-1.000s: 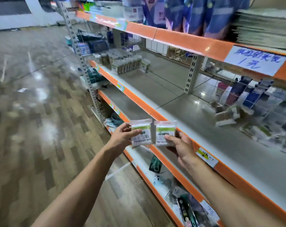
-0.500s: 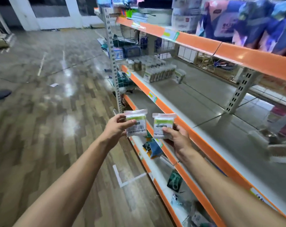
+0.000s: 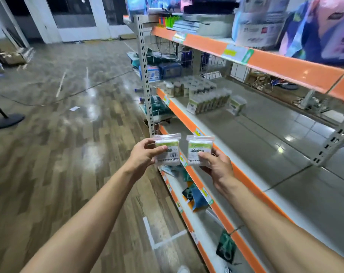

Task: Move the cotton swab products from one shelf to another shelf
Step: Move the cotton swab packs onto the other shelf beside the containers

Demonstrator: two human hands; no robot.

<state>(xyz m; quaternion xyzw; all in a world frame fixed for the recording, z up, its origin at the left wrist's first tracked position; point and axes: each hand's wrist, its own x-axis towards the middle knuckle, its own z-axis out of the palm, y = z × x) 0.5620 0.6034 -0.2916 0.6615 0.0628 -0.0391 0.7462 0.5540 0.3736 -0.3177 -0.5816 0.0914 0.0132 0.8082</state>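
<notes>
Two bare forearms reach forward from the bottom of the view over the wood-pattern floor (image 3: 49, 154). The left hand (image 3: 142, 157) pinches a clear cotton swab bag with barcode (image 3: 168, 149), thumb across its front and fingers (image 3: 147, 141) curled behind, holding it upright. Just beside it, not touching, the right hand (image 3: 216, 166) grips a second cotton swab bag with green label (image 3: 199, 149), thumb pressed on the front and fingers wrapped round the back. Both bags hang in the air in front of the orange edge of the middle shelf (image 3: 265, 154), at its near-left part.

Below the hands, the lower shelf (image 3: 189, 209) carries dark carded packets (image 3: 226, 247), their contents too small to tell. The grey surface of the middle shelf runs back, bare in its near stretch, to a cluster of cotton swab packs (image 3: 208, 101) standing in a row near its far left end, with one more small box (image 3: 236, 105) just beside them and blurred jars (image 3: 179, 88) behind. The top shelf (image 3: 285, 66) bears stacked packages and a pink-and-blue bag (image 3: 321, 30). Far left on the floor stands a black post base (image 3: 8, 120).
</notes>
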